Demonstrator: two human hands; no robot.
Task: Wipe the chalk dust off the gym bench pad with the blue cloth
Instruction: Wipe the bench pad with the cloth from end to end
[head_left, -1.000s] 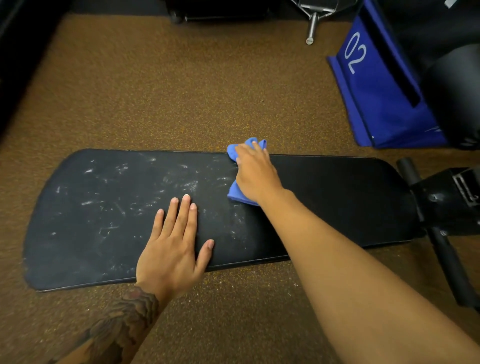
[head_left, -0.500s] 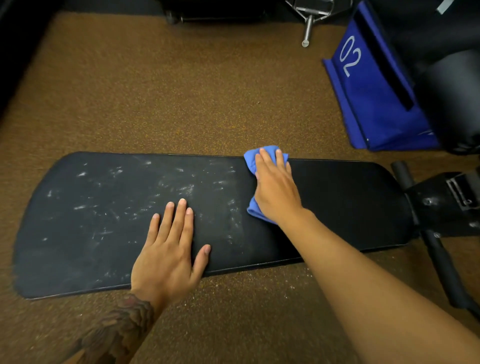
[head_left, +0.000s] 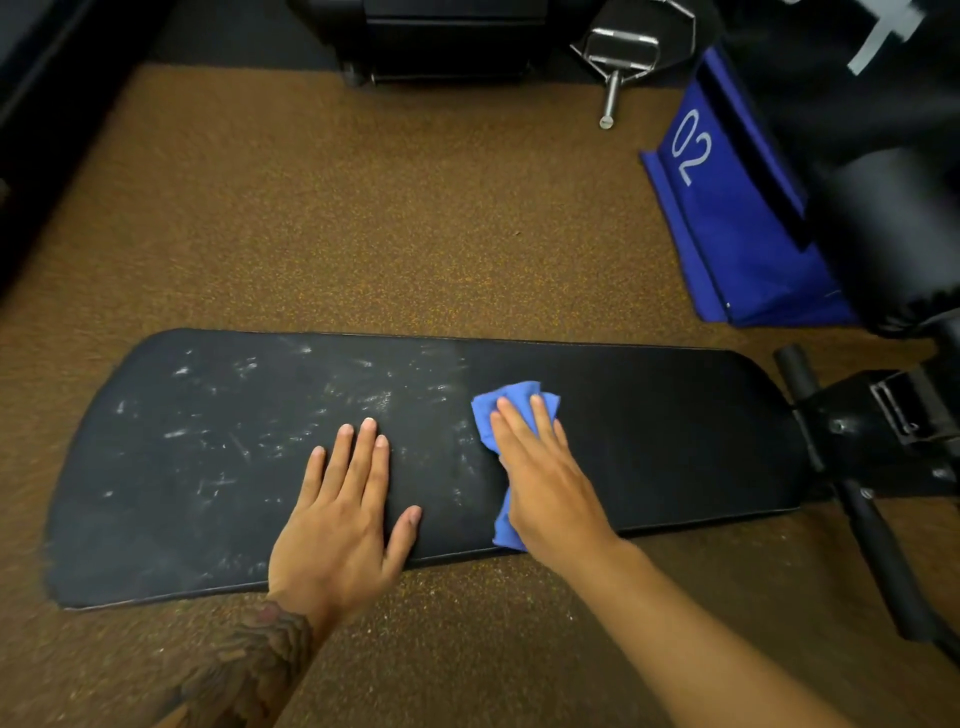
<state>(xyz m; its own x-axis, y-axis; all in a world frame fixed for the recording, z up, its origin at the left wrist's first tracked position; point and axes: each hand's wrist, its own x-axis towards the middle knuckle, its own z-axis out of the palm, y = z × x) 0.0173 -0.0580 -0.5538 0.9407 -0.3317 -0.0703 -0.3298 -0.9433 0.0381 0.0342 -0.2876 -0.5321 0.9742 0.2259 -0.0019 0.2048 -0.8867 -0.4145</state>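
Note:
A long black bench pad (head_left: 649, 431) lies across the view. White chalk dust (head_left: 218, 431) smears its left half, while the right half looks dark and clean. My right hand (head_left: 550, 488) presses flat on a crumpled blue cloth (head_left: 511, 402) near the pad's middle, with cloth showing past the fingertips and below the wrist side. My left hand (head_left: 343, 519) lies flat, fingers spread, on the pad's near edge just left of the cloth, holding nothing.
Brown speckled floor (head_left: 363, 234) surrounds the pad. The bench's black frame and roller bar (head_left: 872, 525) stick out at the right. A blue bag marked 02 (head_left: 727, 208) stands at the back right, beside a metal handle (head_left: 613, 67) and dark equipment.
My right hand has slid the blue cloth from the pad's far edge toward the near edge. My left hand has stayed pressed on the pad.

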